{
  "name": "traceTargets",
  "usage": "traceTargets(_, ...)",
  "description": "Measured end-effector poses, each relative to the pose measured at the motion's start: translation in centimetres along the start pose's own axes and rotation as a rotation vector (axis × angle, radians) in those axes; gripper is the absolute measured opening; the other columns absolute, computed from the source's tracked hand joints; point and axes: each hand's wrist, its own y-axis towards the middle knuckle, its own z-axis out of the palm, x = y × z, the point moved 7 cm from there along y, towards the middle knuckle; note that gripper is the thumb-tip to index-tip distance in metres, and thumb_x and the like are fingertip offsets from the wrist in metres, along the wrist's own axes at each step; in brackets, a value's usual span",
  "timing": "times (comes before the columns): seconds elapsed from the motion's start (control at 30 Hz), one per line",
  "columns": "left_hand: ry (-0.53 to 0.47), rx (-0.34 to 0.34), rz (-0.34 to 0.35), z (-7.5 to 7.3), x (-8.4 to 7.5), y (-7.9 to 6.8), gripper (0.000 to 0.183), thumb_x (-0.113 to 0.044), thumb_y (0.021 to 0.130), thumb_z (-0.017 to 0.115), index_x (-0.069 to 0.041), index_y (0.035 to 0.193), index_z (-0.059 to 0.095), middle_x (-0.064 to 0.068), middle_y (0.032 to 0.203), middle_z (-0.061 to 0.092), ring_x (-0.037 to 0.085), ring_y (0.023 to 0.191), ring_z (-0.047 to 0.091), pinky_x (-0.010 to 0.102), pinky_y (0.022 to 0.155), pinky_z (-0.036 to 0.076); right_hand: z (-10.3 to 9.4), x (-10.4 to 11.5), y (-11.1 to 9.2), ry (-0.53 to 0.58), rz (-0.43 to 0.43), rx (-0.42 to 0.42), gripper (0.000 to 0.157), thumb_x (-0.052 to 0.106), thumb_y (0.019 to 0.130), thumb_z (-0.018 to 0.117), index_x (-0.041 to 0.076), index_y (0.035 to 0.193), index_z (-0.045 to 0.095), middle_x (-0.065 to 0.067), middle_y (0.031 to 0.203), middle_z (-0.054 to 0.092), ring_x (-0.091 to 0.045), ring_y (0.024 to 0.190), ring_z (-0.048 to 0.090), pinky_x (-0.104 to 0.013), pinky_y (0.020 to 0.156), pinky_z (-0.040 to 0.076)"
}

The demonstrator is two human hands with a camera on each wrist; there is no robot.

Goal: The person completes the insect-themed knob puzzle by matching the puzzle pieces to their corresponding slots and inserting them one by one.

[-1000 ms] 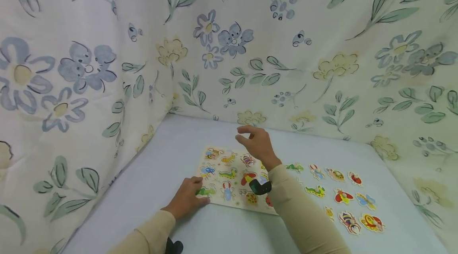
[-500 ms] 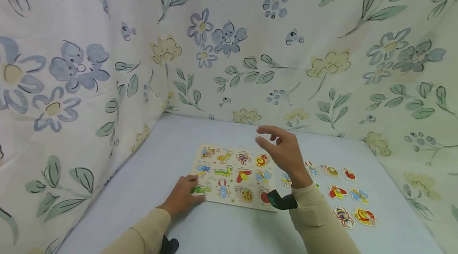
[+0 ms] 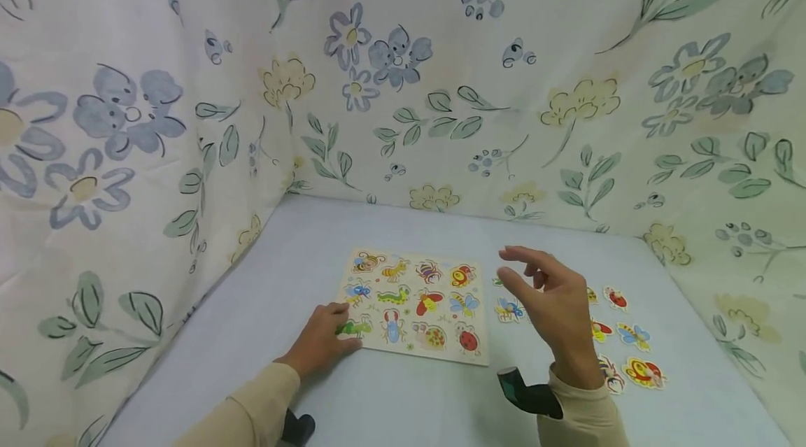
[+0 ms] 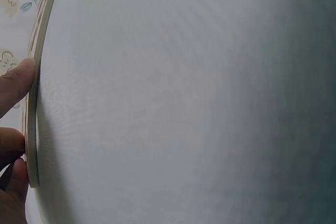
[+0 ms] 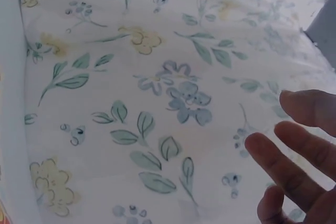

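Observation:
A wooden puzzle board [image 3: 415, 355] printed with colourful insects lies flat on the table. My left hand [image 3: 324, 342] holds its near left corner, thumb along the front edge and fingers by the left side. In the left wrist view, fingertips [image 4: 20, 80] touch the board's layered edge [image 4: 32, 129]. My right hand [image 3: 554, 307] hovers right of the board above loose insect pieces. Its thumb and fingers are apart and slightly bent, with nothing between them, as the right wrist view also shows. A blue insect piece [image 3: 508, 310] lies between the board and this hand; the hand and forearm hide other pieces.
Further right lie a ladybug piece [image 3: 615, 297], a blue-winged piece [image 3: 633, 336] and a red-and-yellow piece [image 3: 645, 373]. The pale table [image 3: 403, 405] is backed by floral fabric [image 3: 466, 174], which also hangs along the left. A dark wrist mount [image 3: 529, 394] juts from the right wrist.
My right hand has moved rightward from above the board to above the loose pieces, uncovering the board's right side. The left hand stays at the corner, and the head view has shifted slightly.

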Motion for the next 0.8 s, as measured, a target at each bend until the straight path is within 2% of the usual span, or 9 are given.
traceTargets(0.17, -0.002, 0.014, -0.024, 0.4, 0.0, 0.0, 0.067, -0.029, 0.076, 0.083, 0.009, 0.125, 0.058, 0.014, 0.136, 0.051, 0.029, 0.114, 0.047, 0.044, 0.1, 0.04, -2.3, -0.6, -1.6, 0.087, 0.052, -0.065, 0.029, 0.002, 0.086, 0.072, 0.006, 0.114, 0.071, -0.005, 0.108, 0.067, -0.022, 0.088, 0.045, -0.025, 0.07, 0.039)
traceTargets(0.33, -0.001, 0.012, -0.044, 0.3, 0.0, 0.2, 0.069, -0.029, 0.077, 0.083, 0.009, 0.128, 0.056, 0.013, 0.138, 0.049, 0.027, 0.113, 0.046, 0.043, 0.098, 0.041, -4.7, -1.3, -3.0, 0.191, 0.11, -0.171, 0.028, -0.006, 0.083, 0.072, -0.003, 0.111, 0.07, -0.016, 0.103, 0.063, -0.026, 0.087, 0.044, -0.025, 0.069, 0.04)
traceTargets(0.47, 0.005, 0.017, -0.034, 0.5, -0.2, 0.3, 0.069, -0.029, 0.077, 0.083, 0.009, 0.128, 0.056, 0.013, 0.138, 0.049, 0.028, 0.115, 0.046, 0.045, 0.099, 0.041, -6.8, -2.3, -3.9, 0.196, 0.118, -0.239, 0.028, -0.009, 0.082, 0.071, -0.007, 0.109, 0.069, -0.018, 0.095, 0.062, -0.024, 0.08, 0.044, -0.023, 0.062, 0.04)
traceTargets(0.6, 0.021, 0.025, -0.011, 0.5, -0.2, 0.6, 0.07, -0.029, 0.077, 0.083, 0.01, 0.128, 0.056, 0.016, 0.137, 0.049, 0.032, 0.117, 0.046, 0.048, 0.1, 0.04, -8.2, -4.0, -4.5, 0.122, 0.14, -0.282, 0.027, -0.006, 0.083, 0.072, -0.005, 0.11, 0.07, -0.015, 0.094, 0.063, -0.021, 0.072, 0.043, -0.021, 0.053, 0.039)
traceTargets(0.7, 0.02, 0.022, 0.006, 0.4, -0.2, 0.8, 0.07, -0.029, 0.077, 0.083, 0.01, 0.128, 0.055, 0.018, 0.137, 0.049, 0.035, 0.119, 0.045, 0.049, 0.101, 0.039, -8.7, -5.6, -4.6, 0.152, 0.147, -0.295, 0.027, -0.006, 0.084, 0.071, -0.006, 0.11, 0.069, -0.017, 0.101, 0.065, -0.022, 0.074, 0.043, -0.021, 0.058, 0.041)
traceTargets(0.8, 0.023, 0.029, 0.013, 0.7, -0.1, 0.8, 0.071, -0.03, 0.076, 0.083, 0.01, 0.128, 0.056, 0.02, 0.137, 0.049, 0.038, 0.12, 0.044, 0.051, 0.1, 0.038, -9.1, -7.4, -5.0, 0.165, 0.164, -0.292, 0.026, -0.004, 0.084, 0.071, -0.007, 0.11, 0.069, -0.016, 0.094, 0.063, -0.022, 0.074, 0.043, -0.021, 0.059, 0.04)
